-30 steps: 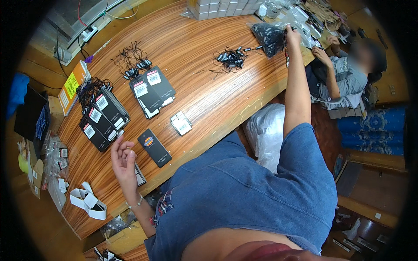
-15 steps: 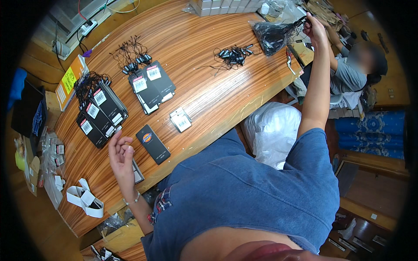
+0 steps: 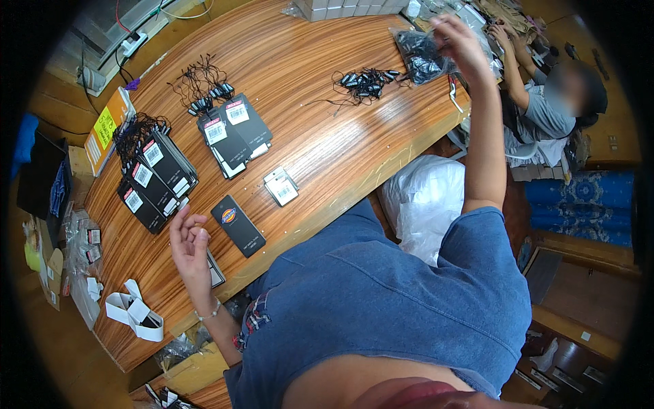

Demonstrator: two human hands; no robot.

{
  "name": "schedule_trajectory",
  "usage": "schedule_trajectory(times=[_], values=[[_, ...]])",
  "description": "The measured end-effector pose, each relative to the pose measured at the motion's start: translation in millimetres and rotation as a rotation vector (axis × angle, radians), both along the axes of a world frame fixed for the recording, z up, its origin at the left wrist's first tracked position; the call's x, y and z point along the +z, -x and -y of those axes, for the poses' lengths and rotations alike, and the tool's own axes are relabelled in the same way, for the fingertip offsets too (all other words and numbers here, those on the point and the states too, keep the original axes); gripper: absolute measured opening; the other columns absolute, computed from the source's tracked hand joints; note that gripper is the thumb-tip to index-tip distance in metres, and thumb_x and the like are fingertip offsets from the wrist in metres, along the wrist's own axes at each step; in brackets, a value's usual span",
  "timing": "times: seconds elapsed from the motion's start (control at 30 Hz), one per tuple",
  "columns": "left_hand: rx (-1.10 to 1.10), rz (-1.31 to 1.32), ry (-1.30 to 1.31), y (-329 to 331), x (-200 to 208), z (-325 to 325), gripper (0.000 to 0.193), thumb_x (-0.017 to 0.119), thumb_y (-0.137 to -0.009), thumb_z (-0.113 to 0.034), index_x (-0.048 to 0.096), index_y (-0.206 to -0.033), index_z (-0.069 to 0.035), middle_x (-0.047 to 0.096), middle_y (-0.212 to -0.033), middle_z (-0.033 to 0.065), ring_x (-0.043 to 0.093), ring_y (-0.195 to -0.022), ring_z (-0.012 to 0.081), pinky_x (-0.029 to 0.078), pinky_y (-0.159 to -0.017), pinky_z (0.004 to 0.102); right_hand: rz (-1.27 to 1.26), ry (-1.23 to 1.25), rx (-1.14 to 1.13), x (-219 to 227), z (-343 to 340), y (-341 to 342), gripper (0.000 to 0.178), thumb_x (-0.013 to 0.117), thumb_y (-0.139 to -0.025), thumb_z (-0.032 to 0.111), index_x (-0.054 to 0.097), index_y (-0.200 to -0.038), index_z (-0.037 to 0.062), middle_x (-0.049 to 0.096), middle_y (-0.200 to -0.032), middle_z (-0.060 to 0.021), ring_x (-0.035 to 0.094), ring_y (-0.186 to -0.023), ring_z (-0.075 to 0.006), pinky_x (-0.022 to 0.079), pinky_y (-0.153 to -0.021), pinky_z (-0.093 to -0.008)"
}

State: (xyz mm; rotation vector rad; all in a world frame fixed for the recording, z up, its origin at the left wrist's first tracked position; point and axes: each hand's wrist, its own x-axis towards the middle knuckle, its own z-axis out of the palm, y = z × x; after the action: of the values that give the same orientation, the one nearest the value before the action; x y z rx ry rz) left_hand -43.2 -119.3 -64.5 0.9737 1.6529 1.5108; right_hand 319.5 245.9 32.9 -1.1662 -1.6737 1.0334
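Head view: right hand (image 3: 458,42) outstretched, pinching black bag (image 3: 421,54); left hand (image 3: 189,242) raised, empty, fingers loosely curled.

Colours on my work table, seen from above

I see a table (image 3: 320,143) of orange-brown wood with striped grain, black tags (image 3: 235,129) with white labels, 1 black card (image 3: 238,225) with a small orange mark, a clear bag (image 3: 422,54) of black pieces, a yellow box (image 3: 105,129), white paper strips (image 3: 133,317), and my blue shirt (image 3: 381,300).
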Motion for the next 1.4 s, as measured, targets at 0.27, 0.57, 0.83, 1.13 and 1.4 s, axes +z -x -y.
schedule_trajectory(times=[0.27, 0.57, 0.83, 1.13, 1.4], values=[[-0.018, -0.001, -0.008, 3.1, 0.2, 0.9, 0.044, 0.049, -0.084, 0.001, 0.038, -0.126, 0.001, 0.052, -0.1, 0.0085, 0.044, -0.072, 0.0054, 0.039, -0.07, 0.0179, 0.636, -0.229, 0.125, -104.8, 23.0, 45.5, 0.028, 0.065, -0.076, 0.03, 0.064, -0.086, 0.004, 0.063, -0.076, -0.011, 0.059, -0.069, -0.0225, 0.047, -0.063, -0.0336], [0.013, -0.013, 0.025, -0.1, 0.1, -0.3, 0.043, 0.049, -0.084, 0.0, 0.038, -0.126, 0.002, 0.051, -0.1, 0.0086, 0.044, -0.072, 0.0058, 0.039, -0.069, 0.0181, 0.665, -0.207, 0.261, -86.0, 34.2, 35.0, 0.028, 0.061, -0.08, 0.031, 0.066, -0.096, 0.0076, 0.066, -0.089, -0.0093, 0.063, -0.082, -0.0227, 0.049, -0.072, -0.0326], [-0.009, 0.01, -0.002, 1.9, -2.6, -3.0, 0.043, 0.049, -0.084, 0.001, 0.039, -0.125, 0.003, 0.051, -0.1, 0.0089, 0.043, -0.073, 0.0059, 0.039, -0.07, 0.0181, 1.219, -0.619, -0.519, -70.2, -35.1, -72.3, 0.028, 0.052, -0.076, 0.009, 0.059, -0.102, 0.02, 0.059, -0.093, -0.01, 0.059, -0.085, -0.0294, 0.048, -0.069, -0.0401], [-0.009, -0.009, 0.007, 2.8, 0.5, -1.7, 0.042, 0.049, -0.084, 0.001, 0.04, -0.125, 0.002, 0.051, -0.101, 0.0087, 0.043, -0.073, 0.0056, 0.038, -0.071, 0.0179, 0.872, -0.628, -0.427, -54.0, -103.8, -152.8, 0.017, 0.06, -0.079, 0.023, 0.065, -0.093, 0.0151, 0.062, -0.084, -0.0071, 0.06, -0.076, -0.0237, 0.046, -0.064, -0.0338], [-0.029, 0.004, 0.011, 0.4, 1.4, -5.5, 0.042, 0.049, -0.084, 0.001, 0.04, -0.124, 0.003, 0.05, -0.102, 0.0092, 0.042, -0.074, 0.0055, 0.038, -0.071, 0.0176, -0.02, -0.152, -0.193, 14.8, -114.3, -170.4, 0.016, 0.055, -0.088, 0.013, 0.06, -0.097, 0.0007, 0.062, -0.089, -0.0046, 0.057, -0.078, -0.0093, 0.045, -0.069, -0.0201]])
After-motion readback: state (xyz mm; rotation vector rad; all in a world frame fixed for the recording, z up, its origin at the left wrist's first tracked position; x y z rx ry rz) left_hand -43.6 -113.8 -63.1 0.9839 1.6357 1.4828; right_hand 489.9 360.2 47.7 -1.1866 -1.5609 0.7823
